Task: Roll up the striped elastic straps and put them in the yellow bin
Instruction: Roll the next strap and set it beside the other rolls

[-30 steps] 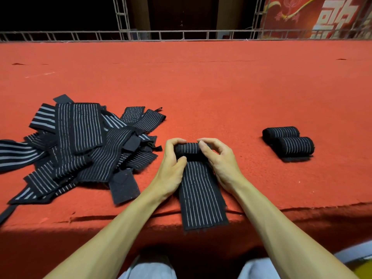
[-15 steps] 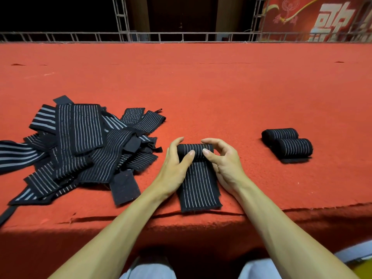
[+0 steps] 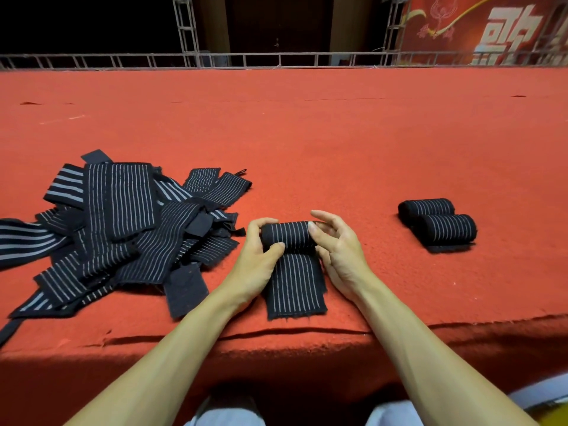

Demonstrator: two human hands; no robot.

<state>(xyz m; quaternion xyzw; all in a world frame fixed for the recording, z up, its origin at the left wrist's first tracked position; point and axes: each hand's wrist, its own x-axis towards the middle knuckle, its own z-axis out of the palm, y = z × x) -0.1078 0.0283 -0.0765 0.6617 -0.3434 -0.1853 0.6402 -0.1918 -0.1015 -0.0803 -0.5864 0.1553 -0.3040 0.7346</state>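
A black strap with thin white stripes (image 3: 293, 281) lies lengthwise near the front edge of the red carpeted platform (image 3: 307, 142), its far end wound into a thick roll (image 3: 287, 235). My left hand (image 3: 256, 256) grips the roll's left end, thumb in front and fingers curled over the top. My right hand (image 3: 336, 247) holds the right end with its fingertips. A loose pile of unrolled striped straps (image 3: 123, 229) lies to the left. Two finished rolls (image 3: 438, 222) sit side by side to the right. A sliver of the yellow bin (image 3: 553, 410) shows at the bottom right corner.
The platform's front edge (image 3: 276, 336) runs just below the strap's flat tail. A metal truss railing (image 3: 276, 59) lines the far edge, with a red banner (image 3: 491, 29) behind it at top right. My knees in light trousers (image 3: 224, 416) show at the bottom.
The roll has grown thicker and the flat tail shorter, its end drawn up from over the platform's edge onto the carpet. Both hands stayed at the roll's ends.
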